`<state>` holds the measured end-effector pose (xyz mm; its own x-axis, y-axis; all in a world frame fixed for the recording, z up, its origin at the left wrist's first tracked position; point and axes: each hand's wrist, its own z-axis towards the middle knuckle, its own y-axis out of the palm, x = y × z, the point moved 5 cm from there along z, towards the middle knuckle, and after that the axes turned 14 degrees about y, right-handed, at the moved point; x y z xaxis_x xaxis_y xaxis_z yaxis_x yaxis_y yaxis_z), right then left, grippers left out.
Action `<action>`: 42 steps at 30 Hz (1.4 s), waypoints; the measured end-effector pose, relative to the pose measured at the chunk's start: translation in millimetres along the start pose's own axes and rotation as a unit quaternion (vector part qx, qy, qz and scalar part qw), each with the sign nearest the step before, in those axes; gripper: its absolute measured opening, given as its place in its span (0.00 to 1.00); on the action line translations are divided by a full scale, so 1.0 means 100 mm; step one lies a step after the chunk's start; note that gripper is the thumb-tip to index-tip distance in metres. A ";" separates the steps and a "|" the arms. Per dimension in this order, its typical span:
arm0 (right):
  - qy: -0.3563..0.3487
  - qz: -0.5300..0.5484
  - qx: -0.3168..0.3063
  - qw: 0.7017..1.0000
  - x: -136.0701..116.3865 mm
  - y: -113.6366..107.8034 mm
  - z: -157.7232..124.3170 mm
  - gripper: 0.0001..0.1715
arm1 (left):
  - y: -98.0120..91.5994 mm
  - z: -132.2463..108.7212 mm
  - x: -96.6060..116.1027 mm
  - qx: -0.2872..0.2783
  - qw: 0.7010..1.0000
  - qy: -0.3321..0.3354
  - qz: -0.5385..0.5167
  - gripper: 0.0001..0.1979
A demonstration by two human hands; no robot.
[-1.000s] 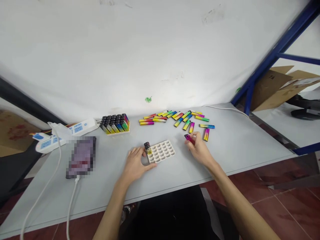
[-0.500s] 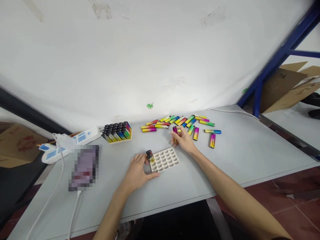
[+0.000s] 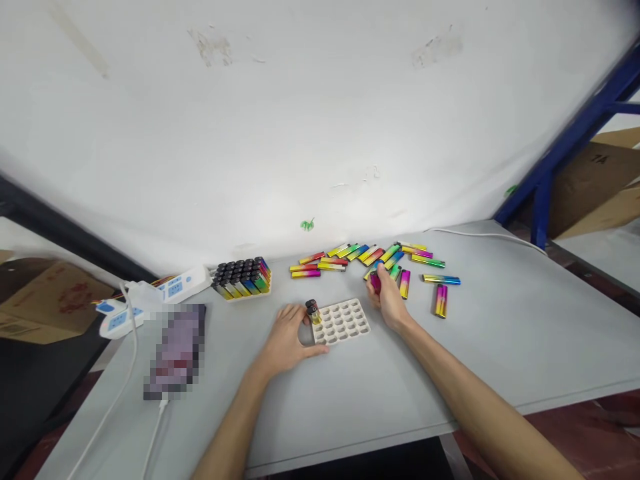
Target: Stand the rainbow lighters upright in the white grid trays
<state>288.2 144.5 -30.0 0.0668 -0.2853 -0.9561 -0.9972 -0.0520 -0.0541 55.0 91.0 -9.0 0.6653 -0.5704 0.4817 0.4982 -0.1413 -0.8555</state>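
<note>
Head view, starting at the near edge of the bench (image 3: 450, 360): a pixelated phone (image 3: 176, 350) lies toward the near-left side, with a white cable (image 3: 150, 427) running from it off the near edge.

Further in, the left hand (image 3: 290, 333) lies with its fingers loosely spread, not clamped. Its thumb and fingers touch the near-left corner of the white tray (image 3: 345, 321), and it has stayed there through the last second. Two lighters (image 3: 313, 311) stand upright in the tray's far-left corner; the other slots show bare.

The right hand (image 3: 387, 300) is what has moved. A second ago it was out by the loose lighters on the right. Half a second ago it had swung left, beyond the tray's far edge. Now it sits just off the tray's far-right corner. Its fingers are closed around a magenta lighter (image 3: 375, 282), held clear of the bench and not in any slot. So one lighter is picked up and close to the tray, but it is not seated.

Beyond the hand, the loose lighters (image 3: 370, 255) lie scattered along the far edge. To their left is a full tray (image 3: 243, 277) of black-capped lighters, then a power strip (image 3: 175, 288) at the far-left corner. The white wall (image 3: 300, 133) rises behind everything.
</note>
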 end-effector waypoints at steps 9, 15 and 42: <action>0.069 0.163 -0.008 0.984 -0.02 0.01 -0.09 0.31 | -0.02 -0.02 0.03 0.014 1.000 0.005 -0.001 0.27; 0.084 0.190 -0.002 0.978 0.05 0.01 -0.08 0.31 | 0.03 -0.04 -0.03 0.013 1.000 0.005 -0.006 0.27; -0.126 -0.089 -0.031 0.988 -0.33 0.10 -0.42 0.16 | 0.03 -0.07 0.03 -0.003 1.000 -0.003 0.006 0.27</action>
<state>277.0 112.8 13.5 0.2219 -0.0198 -0.9749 -0.9660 -0.1401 -0.2171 54.6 83.4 -11.3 0.6749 -0.5668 0.4726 0.4869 -0.1392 -0.8623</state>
